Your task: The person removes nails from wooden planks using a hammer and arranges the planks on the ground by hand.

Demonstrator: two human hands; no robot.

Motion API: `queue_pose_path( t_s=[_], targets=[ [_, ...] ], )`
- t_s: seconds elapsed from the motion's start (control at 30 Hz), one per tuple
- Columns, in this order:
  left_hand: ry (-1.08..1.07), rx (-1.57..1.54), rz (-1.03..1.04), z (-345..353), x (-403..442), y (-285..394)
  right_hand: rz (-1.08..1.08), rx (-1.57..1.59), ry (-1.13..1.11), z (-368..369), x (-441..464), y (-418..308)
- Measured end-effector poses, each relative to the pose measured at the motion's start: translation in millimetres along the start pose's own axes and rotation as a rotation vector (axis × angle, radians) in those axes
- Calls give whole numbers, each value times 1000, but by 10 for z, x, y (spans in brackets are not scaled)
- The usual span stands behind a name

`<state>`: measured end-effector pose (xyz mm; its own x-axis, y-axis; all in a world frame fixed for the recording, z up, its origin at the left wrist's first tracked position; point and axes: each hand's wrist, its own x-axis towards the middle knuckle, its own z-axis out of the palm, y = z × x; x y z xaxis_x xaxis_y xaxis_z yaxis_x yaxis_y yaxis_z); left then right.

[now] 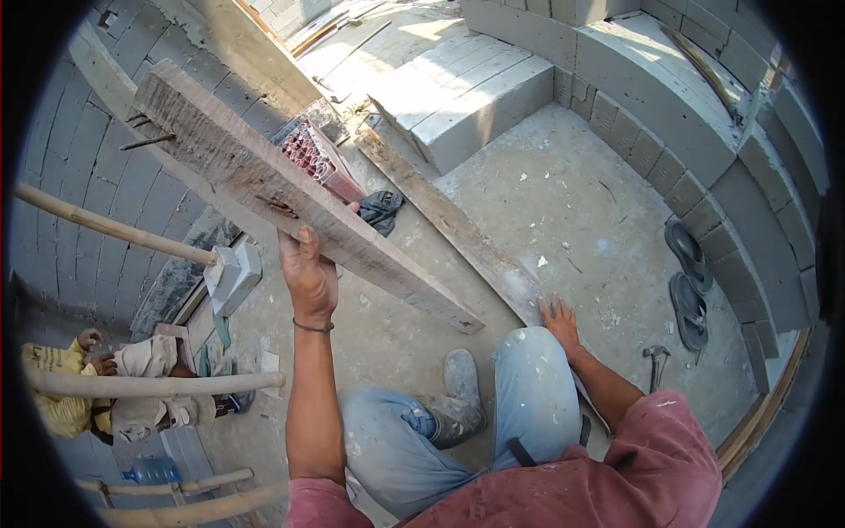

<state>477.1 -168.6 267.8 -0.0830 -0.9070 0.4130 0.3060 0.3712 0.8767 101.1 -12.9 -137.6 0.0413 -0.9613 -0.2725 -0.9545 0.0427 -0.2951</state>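
My left hand [308, 275] grips a long, rough wooden plank [308, 211] from below, its thumb against the plank's side. The plank is raised and tilted, with bent nails [148, 141] sticking out near its upper left end. A second plank [449, 220] lies slantwise beyond it, running down toward my knee. My right hand [558, 322] rests at this plank's near end with its fingers spread. Near my right forearm, a hammer [656, 365] lies on the floor.
Dark sandals [688, 308] lie at right by the curved block wall [660, 163]. A red crate [321, 163] and dark cloth [380, 211] sit beyond the raised plank. Bamboo poles [167, 384] cross the left side, near another person in yellow [66, 387]. Stacked blocks [475, 106] stand ahead.
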Motion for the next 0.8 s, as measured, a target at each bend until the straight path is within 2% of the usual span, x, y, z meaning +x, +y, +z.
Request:
queue_pose_path(
  t_s=[0.1,0.17,0.23,0.3,0.37,0.4,0.43,0.5,0.57,0.6,0.67,0.7,0.77,0.8],
  targets=[
    [-15,24,17,71,195,-210,15,49,102,71,-167,326],
    [-96,98,95,147,369,-353,245,179,76,-78,-468,447],
    [-36,158,157,281,549,-490,352,196,99,-16,-760,618],
    [-223,163,70,541,716,-524,487,224,125,190,-1067,857],
    [-288,77,-43,777,825,-722,592,229,181,584,-1401,1042],
    [-363,184,-153,844,922,-871,635,231,179,616,-1551,1017],
    [-435,296,-257,932,996,-1040,672,144,113,663,-1665,961],
    [-494,371,-220,1096,1023,-1599,729,62,31,741,-1839,898],
    [-668,606,-194,1188,926,-2204,641,-173,173,858,-1919,947],
    [-750,624,-385,1195,839,-2473,594,-284,237,925,-1936,962],
    [-873,672,-434,1156,613,-2934,505,-506,362,1094,-1905,1000],
    [-966,730,-472,1138,463,-3102,534,-491,343,957,-1905,885],
    [-991,665,-573,1091,161,-3470,706,89,51,282,-1818,575],
    [-976,605,-666,1037,-13,-3633,735,112,29,327,-1830,590]
  ],
)
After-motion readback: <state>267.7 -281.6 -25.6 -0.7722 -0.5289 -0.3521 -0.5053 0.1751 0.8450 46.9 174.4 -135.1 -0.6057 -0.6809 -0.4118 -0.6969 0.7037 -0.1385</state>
